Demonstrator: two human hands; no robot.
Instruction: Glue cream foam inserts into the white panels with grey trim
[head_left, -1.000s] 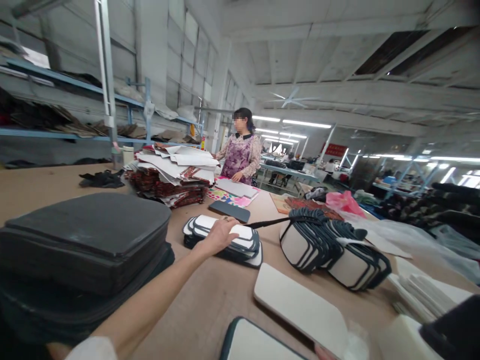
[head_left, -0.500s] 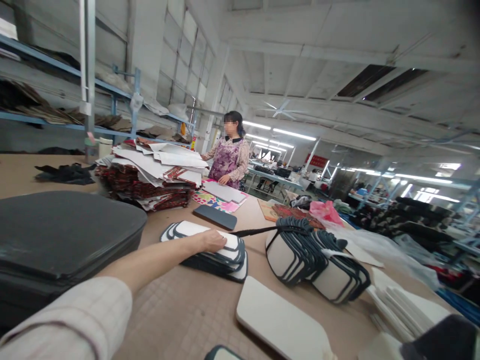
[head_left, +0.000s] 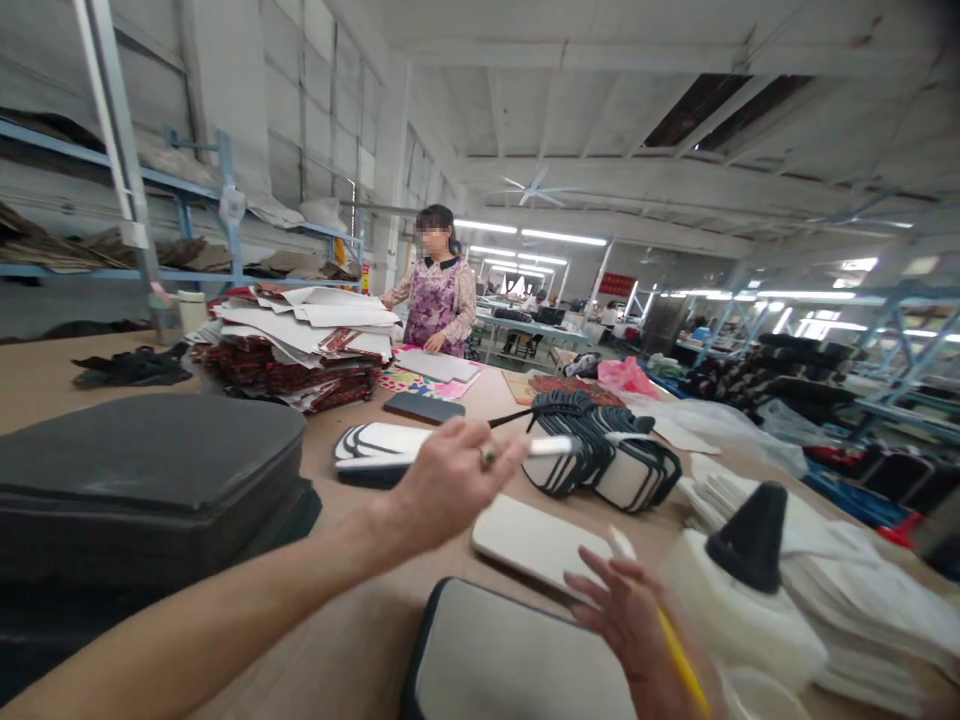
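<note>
Near the middle, my left hand (head_left: 457,478) grips a flat piece (head_left: 551,446) with a pale edge, seen nearly edge-on. A stack of white, dark-edged pieces (head_left: 390,438) lies on the table behind that hand. My right hand (head_left: 637,610) is lower right, fingers spread, with a yellow brush (head_left: 679,655) lying across it, its pale tip up. Between the hands and the table edge lies a large pale panel with a dark border (head_left: 517,655). A plain pale board (head_left: 536,540) sits just beyond it. The white bottle with a black cone cap (head_left: 746,540) stands right of my right hand.
A tall dark stack (head_left: 150,450) fills the left. Tied bundles of pieces (head_left: 600,450) lie beyond the pale board. Papers and red cloth (head_left: 300,345) are piled at the back left. Another person (head_left: 439,290) stands across the table. White sheets (head_left: 862,590) lie at the right.
My left hand has come off the stack toward me, lifting a piece. My right hand with the brush and the bordered panel have come into view. The camera view has shifted right.
</note>
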